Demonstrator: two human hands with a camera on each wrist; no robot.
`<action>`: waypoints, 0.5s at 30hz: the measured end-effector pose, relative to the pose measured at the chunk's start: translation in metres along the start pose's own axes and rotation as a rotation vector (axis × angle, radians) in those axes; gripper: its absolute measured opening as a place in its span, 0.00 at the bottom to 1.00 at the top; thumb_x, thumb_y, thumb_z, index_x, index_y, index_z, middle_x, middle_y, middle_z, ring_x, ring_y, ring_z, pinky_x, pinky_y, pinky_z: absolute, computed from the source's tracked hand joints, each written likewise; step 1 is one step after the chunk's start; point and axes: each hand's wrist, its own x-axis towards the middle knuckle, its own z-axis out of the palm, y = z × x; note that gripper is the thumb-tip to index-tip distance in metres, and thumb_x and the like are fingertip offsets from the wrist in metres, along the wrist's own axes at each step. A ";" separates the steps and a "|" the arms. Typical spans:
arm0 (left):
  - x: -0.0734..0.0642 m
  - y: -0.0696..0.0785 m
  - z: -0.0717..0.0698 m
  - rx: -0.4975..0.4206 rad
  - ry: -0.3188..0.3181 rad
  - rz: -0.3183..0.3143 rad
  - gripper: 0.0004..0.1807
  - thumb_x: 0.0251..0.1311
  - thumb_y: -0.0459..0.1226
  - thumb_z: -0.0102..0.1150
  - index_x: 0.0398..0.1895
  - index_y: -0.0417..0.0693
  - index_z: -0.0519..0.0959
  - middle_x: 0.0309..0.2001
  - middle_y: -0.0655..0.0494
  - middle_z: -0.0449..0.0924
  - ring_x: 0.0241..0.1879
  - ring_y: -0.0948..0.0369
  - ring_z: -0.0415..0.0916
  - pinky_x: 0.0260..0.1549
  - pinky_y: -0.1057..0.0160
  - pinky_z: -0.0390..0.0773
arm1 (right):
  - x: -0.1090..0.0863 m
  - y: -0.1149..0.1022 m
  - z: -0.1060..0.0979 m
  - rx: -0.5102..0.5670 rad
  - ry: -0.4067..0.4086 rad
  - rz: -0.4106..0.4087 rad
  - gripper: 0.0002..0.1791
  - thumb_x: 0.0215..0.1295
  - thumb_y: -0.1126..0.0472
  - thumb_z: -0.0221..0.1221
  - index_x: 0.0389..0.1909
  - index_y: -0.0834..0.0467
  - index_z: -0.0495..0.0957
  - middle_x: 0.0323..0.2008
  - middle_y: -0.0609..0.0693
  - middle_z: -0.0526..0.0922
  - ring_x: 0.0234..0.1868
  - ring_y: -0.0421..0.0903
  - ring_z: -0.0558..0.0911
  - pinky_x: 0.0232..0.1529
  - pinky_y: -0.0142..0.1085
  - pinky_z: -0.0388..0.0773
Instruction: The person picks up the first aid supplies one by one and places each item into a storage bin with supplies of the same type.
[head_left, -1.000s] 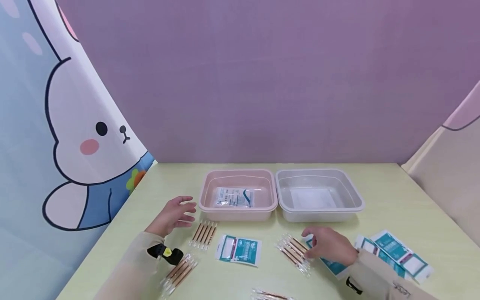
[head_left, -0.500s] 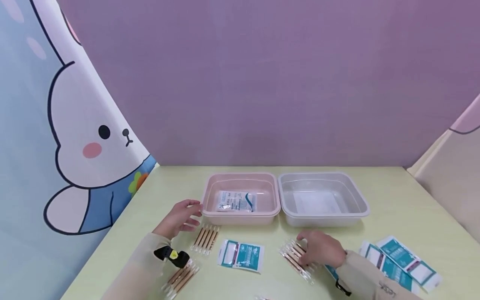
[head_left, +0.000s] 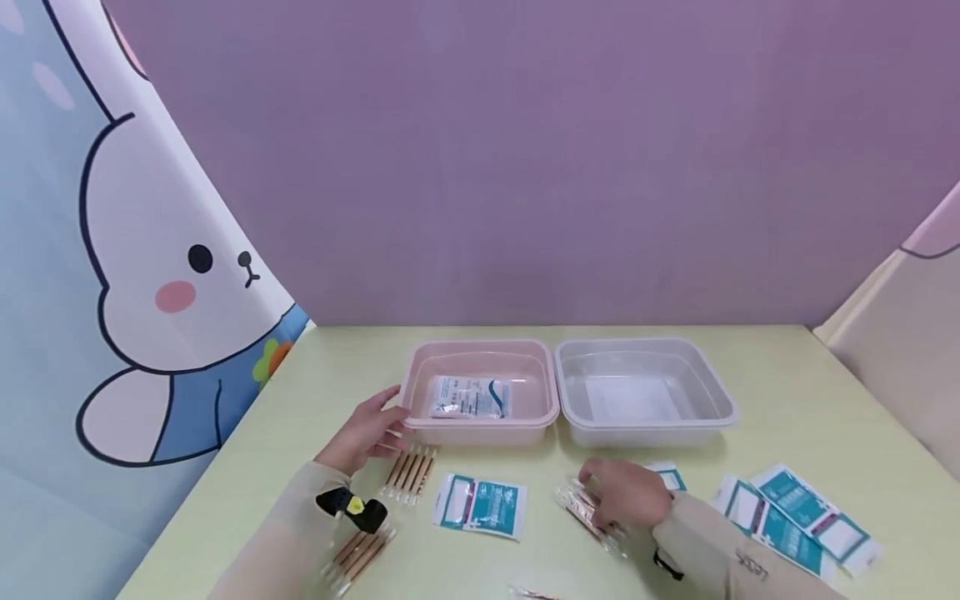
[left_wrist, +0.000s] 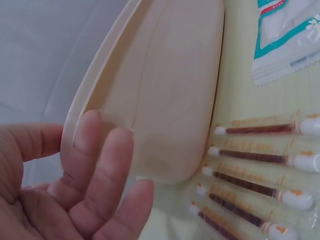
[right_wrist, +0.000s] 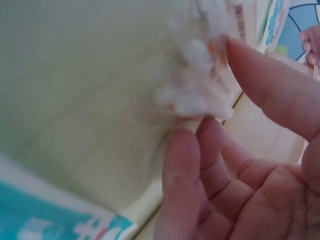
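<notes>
My left hand [head_left: 366, 435] is at the near left corner of a pink plastic basin [head_left: 480, 433]. In the left wrist view its thumb lies on one side of the basin's rim and its fingers [left_wrist: 112, 160] on the other, pinching it. A flat white, blue-printed packet [head_left: 472, 397] lies inside that basin. My right hand [head_left: 628, 495] pinches a clear pack of cotton swabs [head_left: 582, 510] with brown sticks, in front of the white basin [head_left: 645, 429]. In the right wrist view the blurred white swab tips [right_wrist: 195, 55] show between thumb and fingers.
Another swab pack [head_left: 408, 473] lies below the left hand, a further pack [head_left: 360, 560] nearer. A teal-and-white packet [head_left: 480, 506] sits mid-table; two overlapping teal packets [head_left: 813, 518] lie at right. One more teal packet [head_left: 667, 475] is partly behind the right hand.
My left hand has moved right onto the pink basin's rim. My right hand has moved left and closed its fingers on the swab pack, uncovering part of the teal packet behind it.
</notes>
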 end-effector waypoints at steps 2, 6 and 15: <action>0.001 0.002 -0.002 -0.015 -0.007 0.008 0.33 0.69 0.37 0.47 0.75 0.45 0.52 0.31 0.50 0.81 0.21 0.61 0.78 0.24 0.63 0.78 | 0.002 -0.001 -0.001 0.008 -0.020 -0.014 0.20 0.37 0.65 0.74 0.34 0.55 0.78 0.26 0.45 0.76 0.29 0.45 0.74 0.30 0.42 0.71; 0.003 0.004 -0.003 -0.025 -0.017 0.005 0.33 0.69 0.37 0.47 0.75 0.47 0.51 0.29 0.52 0.81 0.21 0.61 0.78 0.25 0.64 0.78 | 0.003 -0.001 -0.002 0.049 -0.034 -0.019 0.16 0.39 0.67 0.72 0.23 0.54 0.73 0.22 0.44 0.73 0.25 0.43 0.72 0.28 0.38 0.68; 0.008 -0.002 -0.003 -0.044 -0.022 -0.003 0.32 0.69 0.37 0.48 0.75 0.47 0.53 0.27 0.54 0.81 0.19 0.62 0.78 0.24 0.64 0.78 | 0.006 0.006 0.000 0.157 -0.056 -0.051 0.20 0.32 0.72 0.71 0.26 0.56 0.73 0.23 0.46 0.72 0.26 0.45 0.71 0.27 0.37 0.69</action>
